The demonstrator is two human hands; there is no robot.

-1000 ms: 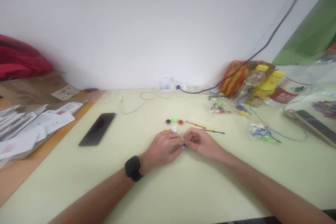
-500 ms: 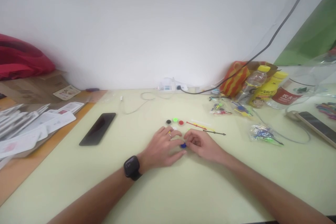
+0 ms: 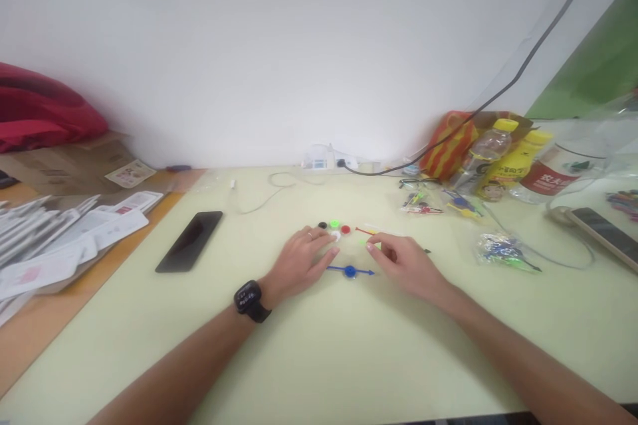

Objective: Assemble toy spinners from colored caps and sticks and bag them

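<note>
A blue arrow spinner (image 3: pixel 350 271), with a round disc at its middle, lies on the table between my hands. My left hand (image 3: pixel 302 257) rests low with its thumb and fingers apart, the fingertips beside a white disc (image 3: pixel 336 236). Behind them sit a black disc (image 3: pixel 322 225), a light green disc (image 3: pixel 334 223) and a red disc (image 3: pixel 345 230). The thumb and forefinger of my right hand (image 3: pixel 401 259) are pinched at a small light green piece (image 3: pixel 365 243), mostly hidden by the fingers. A red arrow (image 3: pixel 363 231) lies just past that hand, partly covered.
A black phone (image 3: pixel 189 242) lies at left, near stacked paper cards (image 3: pixel 74 232). Toward the right are bagged plastic pieces (image 3: pixel 506 251), bottles (image 3: pixel 513 163) and another phone (image 3: pixel 605 236). A dark cable (image 3: pixel 473 116) runs to a socket strip (image 3: pixel 319 158) by the wall.
My hands have drawn apart, leaving the blue spinner uncovered on the table. The right hand has moved right and slightly up to the light green piece; the left has shifted a little left.
</note>
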